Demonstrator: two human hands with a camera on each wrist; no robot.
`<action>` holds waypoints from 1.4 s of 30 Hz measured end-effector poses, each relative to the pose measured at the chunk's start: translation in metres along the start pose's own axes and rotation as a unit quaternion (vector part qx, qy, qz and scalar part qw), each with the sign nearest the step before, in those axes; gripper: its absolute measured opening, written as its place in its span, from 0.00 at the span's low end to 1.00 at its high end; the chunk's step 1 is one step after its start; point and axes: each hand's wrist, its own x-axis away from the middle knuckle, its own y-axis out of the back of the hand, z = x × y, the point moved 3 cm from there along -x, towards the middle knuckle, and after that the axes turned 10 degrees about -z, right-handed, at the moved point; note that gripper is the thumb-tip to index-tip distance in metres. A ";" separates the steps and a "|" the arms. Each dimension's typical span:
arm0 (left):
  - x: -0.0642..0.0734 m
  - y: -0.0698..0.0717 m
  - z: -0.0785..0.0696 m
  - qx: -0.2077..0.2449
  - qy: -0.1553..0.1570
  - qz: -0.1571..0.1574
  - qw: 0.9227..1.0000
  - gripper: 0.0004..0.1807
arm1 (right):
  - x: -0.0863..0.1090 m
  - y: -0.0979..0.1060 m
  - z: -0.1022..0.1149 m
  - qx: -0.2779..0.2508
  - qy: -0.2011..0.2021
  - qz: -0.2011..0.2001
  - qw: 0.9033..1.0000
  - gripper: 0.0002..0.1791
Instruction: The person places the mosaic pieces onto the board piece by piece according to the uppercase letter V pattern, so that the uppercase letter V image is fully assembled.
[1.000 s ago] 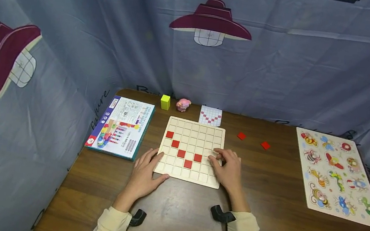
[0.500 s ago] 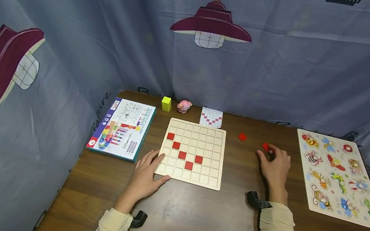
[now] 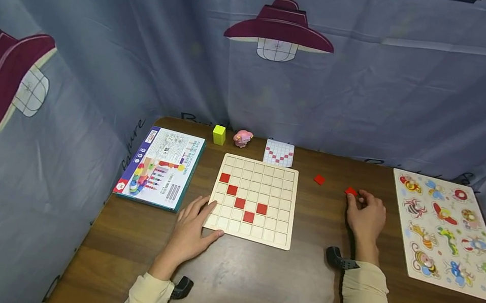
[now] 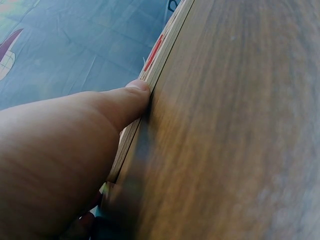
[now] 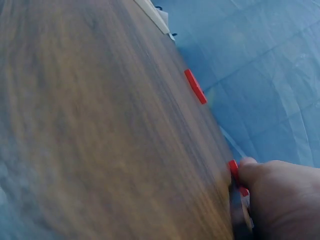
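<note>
A wooden grid board (image 3: 268,238) lies on the table with several red square tiles (image 3: 248,217) set in its cells. My left hand (image 3: 190,229) rests at the board's near left corner, fingers spread along its side and thumb touching the front edge (image 4: 159,67). To the right of the board, my right hand (image 3: 367,218) pinches a loose red tile (image 3: 350,191) at the table surface. In the right wrist view that tile (image 5: 233,170) shows at the thumb tip; the other fingers are mostly hidden. A second loose red tile (image 3: 319,180) lies between board and right hand.
A pattern card (image 3: 279,153) with a red V touches the board's far edge. A yellow block (image 3: 219,135) and a pink figurine (image 3: 242,138) stand behind the board. A boxed toy set (image 3: 162,166) lies left, an animal puzzle board (image 3: 448,235) right. Curtain encloses the table.
My right hand has moved from the board's right edge out to the farther loose red tile and now pinches it. My left hand has stayed at the board's corner.
</note>
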 end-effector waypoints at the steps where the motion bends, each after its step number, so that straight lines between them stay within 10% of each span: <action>1: -0.001 0.000 0.000 0.001 0.000 -0.001 1.000 0.43 | 0.000 0.000 0.000 0.002 -0.001 0.001 1.000 0.26; 42: -0.002 0.000 -0.003 0.002 -0.005 0.002 1.000 0.43 | 0.045 -0.005 0.027 -0.127 0.152 -0.049 0.979 0.16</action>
